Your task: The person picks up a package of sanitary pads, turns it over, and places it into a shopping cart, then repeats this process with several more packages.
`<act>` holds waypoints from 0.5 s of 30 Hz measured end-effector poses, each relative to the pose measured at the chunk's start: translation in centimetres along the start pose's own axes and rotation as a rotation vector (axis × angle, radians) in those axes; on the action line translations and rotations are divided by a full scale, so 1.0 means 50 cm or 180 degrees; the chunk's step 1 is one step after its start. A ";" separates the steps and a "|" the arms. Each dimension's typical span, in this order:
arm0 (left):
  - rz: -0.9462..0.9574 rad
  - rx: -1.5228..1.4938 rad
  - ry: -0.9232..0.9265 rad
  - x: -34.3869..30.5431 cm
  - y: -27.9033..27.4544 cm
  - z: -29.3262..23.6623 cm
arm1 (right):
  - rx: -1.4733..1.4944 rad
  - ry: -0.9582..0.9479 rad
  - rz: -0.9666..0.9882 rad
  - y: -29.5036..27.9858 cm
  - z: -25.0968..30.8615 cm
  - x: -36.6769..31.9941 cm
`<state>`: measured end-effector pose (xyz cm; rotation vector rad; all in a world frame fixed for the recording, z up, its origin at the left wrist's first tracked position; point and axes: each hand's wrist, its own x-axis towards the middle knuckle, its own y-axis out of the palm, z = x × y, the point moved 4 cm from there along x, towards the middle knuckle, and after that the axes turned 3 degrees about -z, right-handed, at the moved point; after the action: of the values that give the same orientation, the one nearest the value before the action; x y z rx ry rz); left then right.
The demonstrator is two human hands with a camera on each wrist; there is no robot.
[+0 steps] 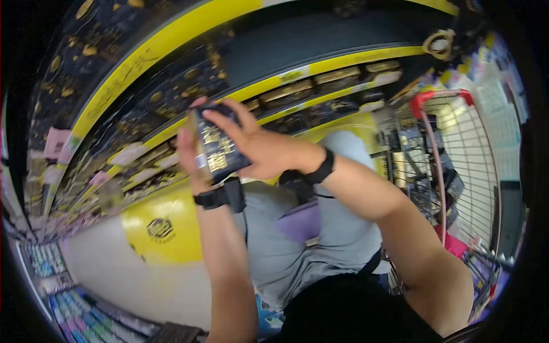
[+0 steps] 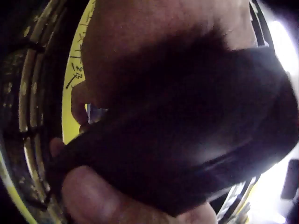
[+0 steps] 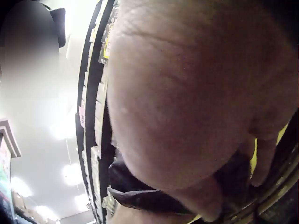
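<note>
A dark package with gold lettering (image 1: 216, 146) is held up between both hands in front of the shelves. My left hand (image 1: 187, 150) grips its left side; in the left wrist view the thumb (image 2: 91, 191) lies along the dark package (image 2: 187, 130). From the right, my right hand (image 1: 274, 151) holds the same package, its fingers reaching over the top edge and front. The right wrist view shows mostly the back of the right hand (image 3: 187, 102), with part of the package (image 3: 140, 193) below it.
Shelves with yellow edge strips (image 1: 291, 74) carry rows of dark and gold packs (image 1: 286, 96) ahead and left. At the right stands a wire shopping cart (image 1: 474, 160) with a red handle corner, dark packages beside its rail. A yellow floor-level panel (image 1: 163, 223) bears a black logo.
</note>
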<state>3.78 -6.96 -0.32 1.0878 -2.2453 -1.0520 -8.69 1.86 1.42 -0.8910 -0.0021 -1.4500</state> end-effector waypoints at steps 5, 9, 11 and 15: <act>-0.0488 0.1920 0.0542 0.042 0.042 0.051 | 0.0004 0.0950 0.0342 -0.055 -0.056 0.013; -0.0077 0.2607 0.1186 0.075 0.095 0.095 | -0.0243 0.0632 -0.0730 -0.098 -0.108 -0.007; -0.0082 0.2799 0.1516 0.079 0.113 0.097 | 0.0138 0.0902 -0.0980 -0.117 -0.131 -0.020; -0.0305 0.2713 0.2016 0.079 0.133 0.101 | 0.1251 0.1498 -0.0929 -0.130 -0.224 -0.047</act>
<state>-4.97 -5.16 1.95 1.5681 -2.0895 0.3011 -20.25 -1.13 -4.11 -0.2222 -0.0659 -1.8247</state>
